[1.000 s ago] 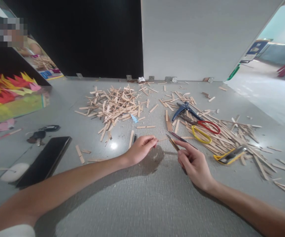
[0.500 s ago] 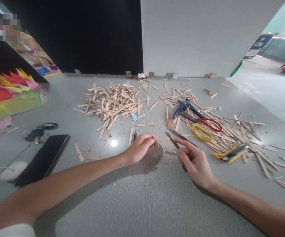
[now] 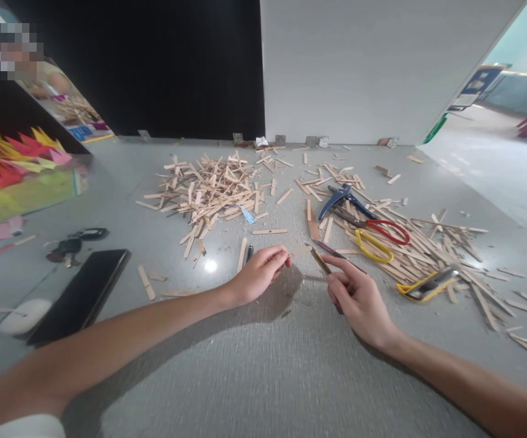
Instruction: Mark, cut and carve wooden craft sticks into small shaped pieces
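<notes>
A big grey table [image 3: 263,365] holds a heap of wooden sticks [image 3: 209,191] far past the left hand [image 3: 260,274], and more sticks, blue pliers [image 3: 342,199] and red and yellow scissors [image 3: 375,237] lie just past the right hand [image 3: 359,298]. A black phone [image 3: 83,293] lies well off to the left of both hands. The left hand pinches one thin stick [image 3: 300,250] at its end, and the right hand grips a small knife [image 3: 321,260] whose tip is right at that stick, between the two hands.
</notes>
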Available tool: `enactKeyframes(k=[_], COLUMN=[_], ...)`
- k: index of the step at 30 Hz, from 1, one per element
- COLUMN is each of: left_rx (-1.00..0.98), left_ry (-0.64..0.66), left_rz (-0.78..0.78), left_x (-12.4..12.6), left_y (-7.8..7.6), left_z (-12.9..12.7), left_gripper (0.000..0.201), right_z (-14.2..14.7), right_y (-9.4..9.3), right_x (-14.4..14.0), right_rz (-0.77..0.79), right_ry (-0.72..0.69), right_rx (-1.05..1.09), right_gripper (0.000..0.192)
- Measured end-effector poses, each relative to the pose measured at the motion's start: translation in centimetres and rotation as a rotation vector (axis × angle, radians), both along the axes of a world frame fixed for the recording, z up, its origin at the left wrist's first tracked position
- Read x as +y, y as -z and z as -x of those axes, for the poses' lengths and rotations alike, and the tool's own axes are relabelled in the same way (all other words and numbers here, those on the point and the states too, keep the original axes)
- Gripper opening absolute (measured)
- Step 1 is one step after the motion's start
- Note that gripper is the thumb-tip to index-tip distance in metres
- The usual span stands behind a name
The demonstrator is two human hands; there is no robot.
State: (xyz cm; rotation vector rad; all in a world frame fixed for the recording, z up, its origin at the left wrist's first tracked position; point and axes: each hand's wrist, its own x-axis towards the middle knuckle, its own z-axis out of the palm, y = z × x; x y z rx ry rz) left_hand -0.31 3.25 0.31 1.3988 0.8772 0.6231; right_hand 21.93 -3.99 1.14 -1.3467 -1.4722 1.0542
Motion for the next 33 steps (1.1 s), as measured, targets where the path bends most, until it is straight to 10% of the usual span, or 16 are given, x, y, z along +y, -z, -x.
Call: enactKeyframes(k=[33], left_rx=[0.076], left_ry=[0.0], left_rz=[-0.143], left_x=[0.02], left_y=[0.2], left_z=[-0.1], left_gripper=[0.029], right_z=[-0.12], right_y=[0.22], right_x=[0.31], right_rz=[0.003], right_ry=[-0.053], right_rx=[-0.013], right_gripper=[0.047])
